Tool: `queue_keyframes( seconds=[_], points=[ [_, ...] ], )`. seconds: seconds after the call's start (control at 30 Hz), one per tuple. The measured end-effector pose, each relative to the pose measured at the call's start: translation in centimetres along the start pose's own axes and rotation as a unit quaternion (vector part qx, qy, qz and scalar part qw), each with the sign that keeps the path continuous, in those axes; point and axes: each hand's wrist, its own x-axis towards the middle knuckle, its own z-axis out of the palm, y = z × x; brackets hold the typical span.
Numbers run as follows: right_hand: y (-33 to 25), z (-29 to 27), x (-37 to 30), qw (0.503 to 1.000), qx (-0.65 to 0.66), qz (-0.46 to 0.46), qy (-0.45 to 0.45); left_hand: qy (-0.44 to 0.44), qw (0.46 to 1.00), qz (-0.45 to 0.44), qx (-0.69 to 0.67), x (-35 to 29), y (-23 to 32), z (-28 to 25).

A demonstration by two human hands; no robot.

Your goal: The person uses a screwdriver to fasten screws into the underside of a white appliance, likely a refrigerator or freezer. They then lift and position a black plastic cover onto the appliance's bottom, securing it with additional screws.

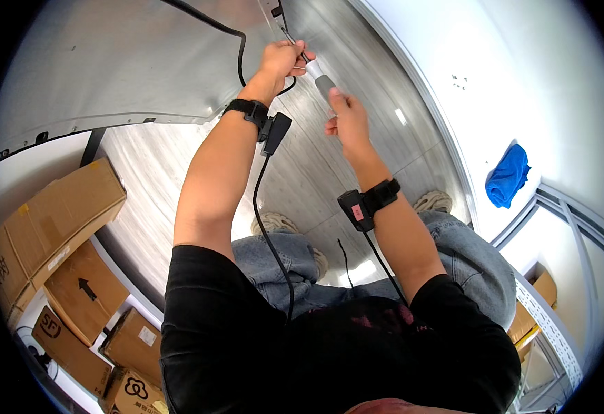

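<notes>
Grey-handled screwdriver (322, 81): left hand (282, 58) pinching its shaft; right hand (347, 117) gripping its handle. Brown cardboard boxes (53, 214) stacking lower left; one bearing a black arrow (86, 290).

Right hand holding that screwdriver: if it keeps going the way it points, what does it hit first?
Most likely the left hand, which pinches the tool's tip just ahead. The right hand grips the grey screwdriver aimed up-left toward it; the metal panel lies beyond, depth unclear.

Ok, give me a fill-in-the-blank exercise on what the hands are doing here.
1. The right hand grips the grey handle of a ____.
2. The left hand pinches the tool's metal ____ near a metal panel.
3. Each wrist wears a black ____.
4. A ____ cloth lies on the right.

Missing: screwdriver; shaft; strap; blue
</notes>
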Motion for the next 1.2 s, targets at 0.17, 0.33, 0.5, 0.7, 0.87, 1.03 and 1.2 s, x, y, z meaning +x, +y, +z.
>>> queue_keyframes(
  seconds=[0.17,0.33,0.5,0.7,0.87,1.03,1.2],
  points=[
    [-0.1,0.6,-1.0,0.985,-0.064,-0.120,0.109,0.031,0.999,-0.013,0.029,-0.5,-0.2,0.8],
    [-1.9,-0.5,-0.9,0.997,0.076,0.032,-0.012,0.010,0.999,0.014,-0.043,-0.6,0.7,-0.6],
    [-1.0,1.9,-1.3,0.988,-0.069,-0.092,0.107,0.016,1.000,0.009,0.005,0.1,0.3,-0.5],
    [-1.9,0.3,-1.2,0.999,-0.031,-0.001,0.027,0.009,0.999,0.020,-0.042,-0.3,0.2,-0.6],
    [-1.1,-0.1,-0.6,0.998,-0.054,-0.007,0.045,0.017,0.998,0.007,-0.052,-0.1,0.4,-0.3],
    [-0.5,1.1,-0.9,0.969,-0.155,-0.138,0.136,0.048,0.998,0.006,-0.041,0.6,0.1,-0.1],
    [-1.4,-0.1,-0.8,1.000,-0.015,0.014,0.014,0.012,0.996,0.023,-0.083,0.8,-0.5,-1.1]
  ],
)
